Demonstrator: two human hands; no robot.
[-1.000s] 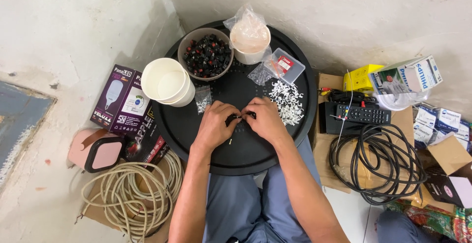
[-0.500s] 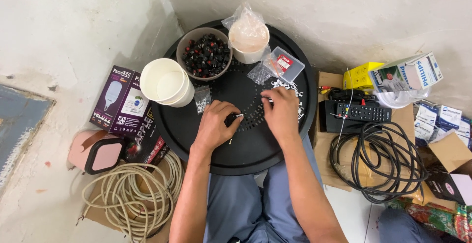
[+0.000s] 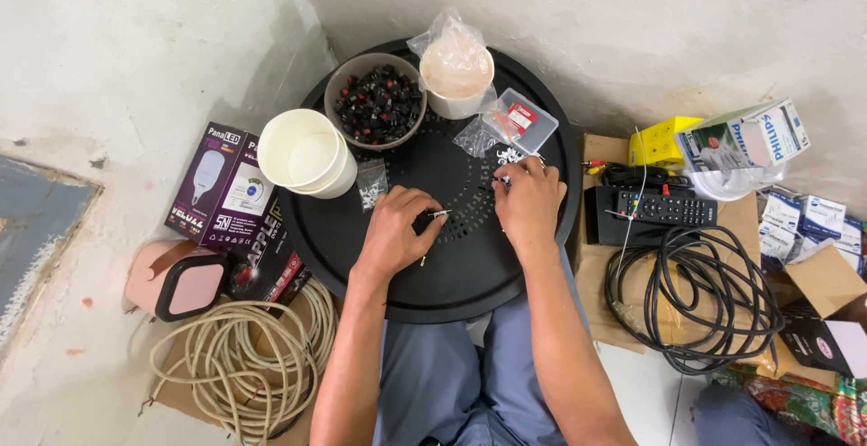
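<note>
Over the black tray (image 3: 452, 265), left hand (image 3: 397, 229) pinching a small part (image 3: 432, 218), right hand (image 3: 528, 198) curled on white clips (image 3: 508, 156).

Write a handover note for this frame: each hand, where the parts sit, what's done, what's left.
Left hand: over the round black perforated tray, pinching a small dark part with a thin metal pin.
Right hand: fingertips in the pile of small white pieces at the tray's right edge; what it grips is hidden.
Supplies: brown bowl of black-and-red components, stacked white paper cups, bagged white cup, all on the tray's far side.
Done: no finished batch can be picked out.
Left: the bowl looks nearly full, so most parts probably remain.
</note>
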